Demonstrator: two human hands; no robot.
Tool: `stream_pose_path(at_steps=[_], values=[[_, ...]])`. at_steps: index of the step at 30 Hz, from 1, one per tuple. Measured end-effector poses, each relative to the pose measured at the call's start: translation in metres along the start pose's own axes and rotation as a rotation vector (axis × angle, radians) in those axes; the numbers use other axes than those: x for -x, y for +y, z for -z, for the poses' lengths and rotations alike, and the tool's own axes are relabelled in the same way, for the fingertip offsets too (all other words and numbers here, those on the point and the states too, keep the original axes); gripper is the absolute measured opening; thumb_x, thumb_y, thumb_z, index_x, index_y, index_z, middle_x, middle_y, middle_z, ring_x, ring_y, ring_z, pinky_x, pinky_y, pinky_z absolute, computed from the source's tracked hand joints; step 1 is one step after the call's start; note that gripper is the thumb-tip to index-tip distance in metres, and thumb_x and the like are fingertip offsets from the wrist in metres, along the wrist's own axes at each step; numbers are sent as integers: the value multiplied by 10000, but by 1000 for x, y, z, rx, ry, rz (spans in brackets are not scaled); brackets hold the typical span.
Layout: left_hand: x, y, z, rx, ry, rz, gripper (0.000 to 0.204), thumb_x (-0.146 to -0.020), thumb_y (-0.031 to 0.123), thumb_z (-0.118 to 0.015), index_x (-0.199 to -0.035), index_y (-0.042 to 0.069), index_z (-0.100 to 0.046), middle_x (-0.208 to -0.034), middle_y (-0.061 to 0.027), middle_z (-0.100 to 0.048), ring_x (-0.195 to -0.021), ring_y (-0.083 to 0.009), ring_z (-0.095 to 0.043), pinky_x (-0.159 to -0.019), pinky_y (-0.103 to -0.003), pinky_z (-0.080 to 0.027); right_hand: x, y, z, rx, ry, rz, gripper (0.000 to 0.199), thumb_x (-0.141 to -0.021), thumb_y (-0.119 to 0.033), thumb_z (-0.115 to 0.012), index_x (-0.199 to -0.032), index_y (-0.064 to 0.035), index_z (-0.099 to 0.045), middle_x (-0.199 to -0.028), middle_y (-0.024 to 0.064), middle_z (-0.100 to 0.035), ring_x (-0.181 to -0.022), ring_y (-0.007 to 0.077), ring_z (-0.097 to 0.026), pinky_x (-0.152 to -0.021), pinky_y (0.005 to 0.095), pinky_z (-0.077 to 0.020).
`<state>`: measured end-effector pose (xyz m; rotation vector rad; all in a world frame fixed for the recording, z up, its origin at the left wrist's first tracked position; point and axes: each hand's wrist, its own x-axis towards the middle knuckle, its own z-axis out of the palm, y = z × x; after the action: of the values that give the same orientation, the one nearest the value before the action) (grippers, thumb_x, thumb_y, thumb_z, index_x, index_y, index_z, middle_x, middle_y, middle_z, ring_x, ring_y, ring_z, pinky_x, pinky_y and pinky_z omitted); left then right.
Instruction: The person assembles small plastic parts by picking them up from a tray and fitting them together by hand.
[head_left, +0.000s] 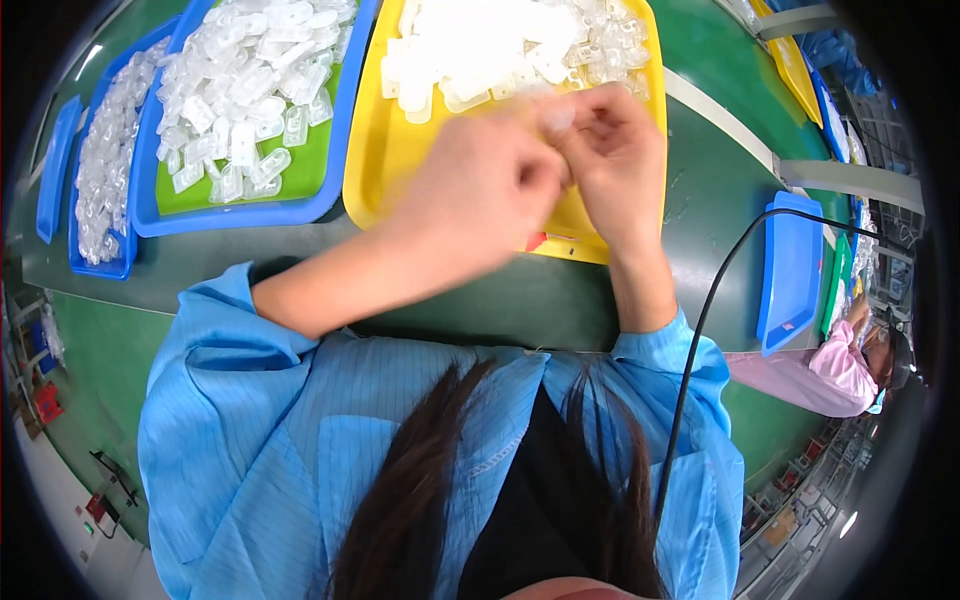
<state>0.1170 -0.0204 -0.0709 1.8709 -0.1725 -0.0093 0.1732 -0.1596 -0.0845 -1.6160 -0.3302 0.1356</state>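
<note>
My left hand (490, 185) and my right hand (615, 150) meet over the yellow tray (375, 185). A small clear plastic piece (557, 118) shows between them, pinched by the thumb and fingers of my right hand. My left hand is closed and blurred by motion, its fingertips right beside that piece; whatever it grips is hidden. Beyond my hands, a heap of clear plastic parts (610, 45) fills the far side of the yellow tray, part of it washed out by glare.
Left of the yellow tray, a blue tray (342, 110) with a green bottom holds many clear plastic parts (250, 85). Farther left stands a narrower blue tray (125, 255) of similar parts. A black cable (715, 285) curves past my right arm. Another person in pink (845, 370) sits beyond a blue tray (790, 265).
</note>
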Motion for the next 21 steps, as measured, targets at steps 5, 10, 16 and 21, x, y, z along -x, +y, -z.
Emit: stream_pose_path(at_steps=[5,10,16,21], values=[[2,4,-4,22,37,-127,378,-807,-6,-514,-1181,50,-517,-730,-94,-657,-691,-149,-651,-704,-241,-514,-3,4,4,-131,-71,-49,111,-779,91,-527,-861,34,-576,-761,60,-613,-651,96,-579,-582,199,-483],[-7,-13,34,-106,102,-130,288,-816,-1,-527,-1093,57,-578,-818,-80,-658,-716,-154,-639,-648,-264,-507,-8,4,12,-68,-29,-112,72,-787,17,-601,-855,32,-584,-750,52,-615,-629,82,-561,-587,194,-466],[-11,-27,75,-612,82,-246,207,-810,35,-568,-1011,55,-609,-856,-73,-648,-728,-183,-631,-633,-279,-496,-9,5,14,91,-36,-64,85,-793,-55,-630,-843,11,-609,-724,44,-613,-629,85,-565,-574,204,-466],[6,-30,49,-800,31,-209,160,-774,91,-614,-928,51,-624,-852,-117,-614,-727,-279,-608,-652,-319,-495,-5,5,7,478,-174,65,129,-798,-64,-638,-901,8,-612,-770,30,-613,-714,83,-570,-607,211,-472]])
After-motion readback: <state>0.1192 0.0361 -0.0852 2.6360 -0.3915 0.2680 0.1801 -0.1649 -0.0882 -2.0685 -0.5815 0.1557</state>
